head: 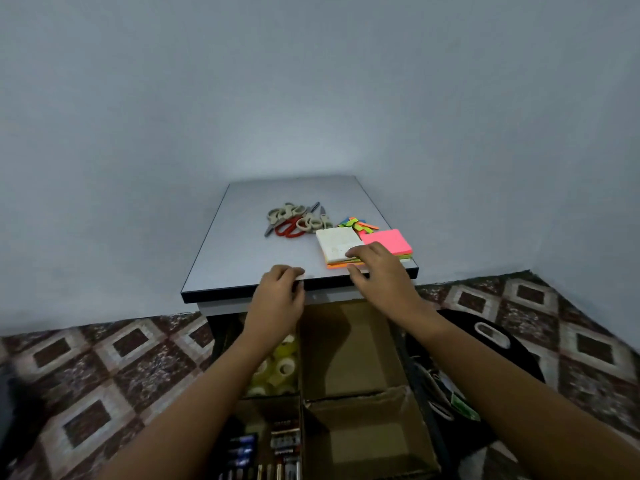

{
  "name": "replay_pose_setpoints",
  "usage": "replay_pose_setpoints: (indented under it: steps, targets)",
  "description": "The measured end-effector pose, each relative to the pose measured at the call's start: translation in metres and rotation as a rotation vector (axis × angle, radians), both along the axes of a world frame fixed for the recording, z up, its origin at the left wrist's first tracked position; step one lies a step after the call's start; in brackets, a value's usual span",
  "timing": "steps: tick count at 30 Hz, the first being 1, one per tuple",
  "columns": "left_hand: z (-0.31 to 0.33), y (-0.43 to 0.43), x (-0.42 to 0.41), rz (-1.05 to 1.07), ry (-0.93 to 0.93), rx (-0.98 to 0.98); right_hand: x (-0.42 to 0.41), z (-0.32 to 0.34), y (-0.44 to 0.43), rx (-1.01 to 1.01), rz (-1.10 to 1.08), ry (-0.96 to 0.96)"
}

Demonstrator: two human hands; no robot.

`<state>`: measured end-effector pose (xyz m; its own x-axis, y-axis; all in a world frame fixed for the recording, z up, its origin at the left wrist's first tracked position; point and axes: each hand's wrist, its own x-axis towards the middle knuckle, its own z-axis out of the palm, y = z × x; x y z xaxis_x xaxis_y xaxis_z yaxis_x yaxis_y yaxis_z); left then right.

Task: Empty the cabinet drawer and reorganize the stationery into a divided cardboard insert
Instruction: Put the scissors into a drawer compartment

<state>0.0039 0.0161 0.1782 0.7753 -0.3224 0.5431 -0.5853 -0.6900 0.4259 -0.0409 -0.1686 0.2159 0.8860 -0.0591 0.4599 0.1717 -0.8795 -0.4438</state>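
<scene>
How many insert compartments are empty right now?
2, both in the right column: the far compartment and the near compartment. The left ones hold tape rolls and batteries; more may be cut off below.

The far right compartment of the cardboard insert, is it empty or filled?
Empty. The far right compartment shows only its bare cardboard floor, while the tape rolls fill the one left of it.

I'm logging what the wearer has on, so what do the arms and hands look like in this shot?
The left forearm and right forearm are bare to the frame's edge, no sleeves in view. The left hand and right hand are ungloved; no watch, bracelet or ring shows on either.
</scene>
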Motion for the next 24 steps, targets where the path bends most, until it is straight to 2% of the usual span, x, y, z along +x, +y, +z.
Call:
replay_pose_setpoints:
  steps: [13, 24]
  targets:
    - [0.052, -0.022, 0.112, 0.130, 0.079, 0.106, 0.094, 0.032, 0.006, 0.001, -0.040, 0.066]
    - [0.051, -0.029, 0.174, 0.302, 0.261, 0.278, 0.177, 0.026, 0.022, -0.098, -0.044, 0.331]
